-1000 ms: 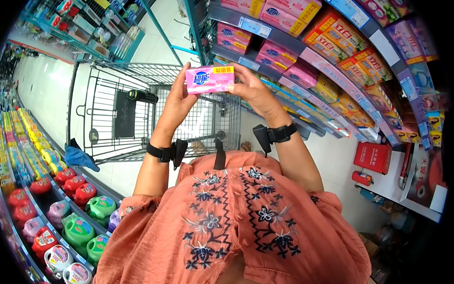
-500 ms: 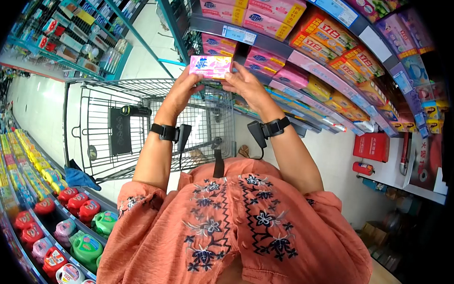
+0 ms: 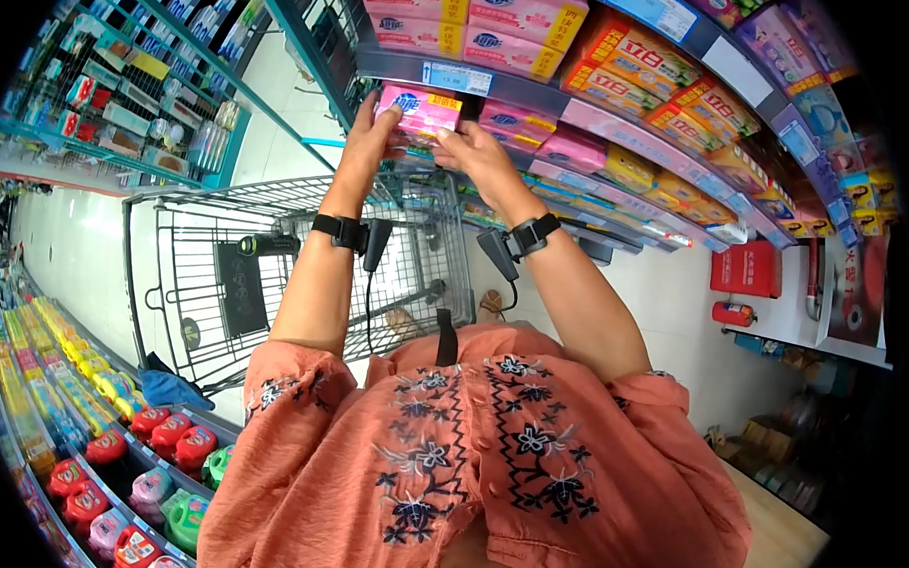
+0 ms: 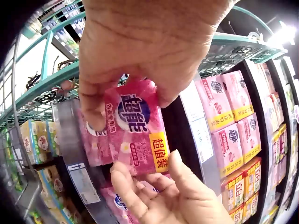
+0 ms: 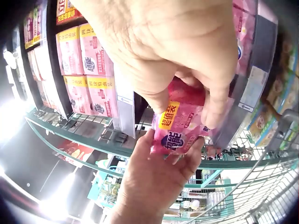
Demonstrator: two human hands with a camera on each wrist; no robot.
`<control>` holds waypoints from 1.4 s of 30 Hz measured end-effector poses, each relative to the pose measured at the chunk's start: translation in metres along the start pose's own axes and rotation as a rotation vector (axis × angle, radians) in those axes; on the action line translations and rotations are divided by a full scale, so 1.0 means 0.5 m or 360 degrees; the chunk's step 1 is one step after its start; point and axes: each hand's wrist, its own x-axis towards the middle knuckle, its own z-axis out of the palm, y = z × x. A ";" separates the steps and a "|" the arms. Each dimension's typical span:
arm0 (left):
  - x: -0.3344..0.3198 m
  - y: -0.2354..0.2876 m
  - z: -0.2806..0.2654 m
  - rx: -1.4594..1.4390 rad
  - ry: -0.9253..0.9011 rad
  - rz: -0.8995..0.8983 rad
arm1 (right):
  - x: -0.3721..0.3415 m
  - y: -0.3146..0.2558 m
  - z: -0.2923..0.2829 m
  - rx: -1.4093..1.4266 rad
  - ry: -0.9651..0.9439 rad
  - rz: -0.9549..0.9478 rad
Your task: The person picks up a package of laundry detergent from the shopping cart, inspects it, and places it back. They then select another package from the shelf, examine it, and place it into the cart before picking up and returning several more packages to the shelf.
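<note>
A pink wrapped soap pack [image 3: 421, 111] with a yellow corner label is held between both hands, in front of the shelf opening under a price tag. My left hand [image 3: 367, 141] grips its left end; in the left wrist view the thumb and fingers curl over the pack [image 4: 135, 121]. At the opposite end my right hand [image 3: 484, 163] pinches it, thumb near the yellow label [image 5: 169, 115] in the right wrist view. Similar pink packs [image 3: 515, 124] lie on the shelf just to the right. The underside of the held pack is hidden.
A wire shopping cart [image 3: 227, 198] stands at the left, with a dark bottle [image 3: 269, 245] at its child seat. Shelves carry pink soap boxes [image 3: 513, 48] and orange boxes [image 3: 638, 60]. Detergent bottles [image 3: 184, 443] line the lower left; a fire extinguisher [image 3: 734, 314] stands right.
Both hands have carried the pack forward, away from the body and up to the shelf front. It was tipped back midway and now shows its label again. The shelves have shifted left in the head view.
</note>
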 end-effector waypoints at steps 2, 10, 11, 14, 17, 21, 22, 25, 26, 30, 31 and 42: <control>0.010 0.000 -0.006 -0.0008 0.0000 -0.0030 | -0.001 -0.005 0.002 -0.0027 0.0012 -0.0005; 0.034 0.007 -0.013 0.0057 -0.0163 -0.0041 | 0.023 0.001 0.000 -0.0112 0.0083 -0.0109; 0.039 0.008 -0.012 0.0045 -0.0162 -0.0038 | 0.026 0.002 -0.001 -0.0132 0.0089 -0.0108; 0.051 0.011 -0.008 0.0044 -0.0148 -0.0043 | 0.028 -0.013 0.003 -0.0186 0.0131 -0.0118; 0.060 0.011 -0.004 0.0060 -0.0135 -0.0034 | 0.029 -0.020 0.007 -0.0245 0.0195 -0.0135; 0.064 0.013 -0.001 0.0087 -0.0094 -0.0062 | 0.036 -0.019 0.004 -0.0326 0.0223 -0.0121; 0.067 0.014 -0.001 0.0108 -0.0096 -0.0071 | 0.038 -0.017 0.005 -0.0330 0.0230 -0.0114; 0.073 0.017 -0.001 0.0147 -0.0092 -0.0070 | 0.051 -0.003 0.004 -0.0321 0.0244 -0.0162; 0.074 0.017 0.001 0.0145 -0.0089 -0.0047 | 0.062 0.007 0.002 -0.0396 0.0284 -0.0213; 0.096 0.006 0.000 0.0109 -0.0088 0.0011 | 0.093 0.039 -0.003 -0.0575 0.0399 -0.0298; 0.099 0.006 0.002 0.0105 -0.0057 0.0001 | 0.094 0.038 -0.002 -0.0589 0.0417 -0.0288; 0.125 -0.015 0.002 0.0045 -0.0044 -0.0043 | 0.093 0.035 0.008 -0.1081 0.0547 -0.0371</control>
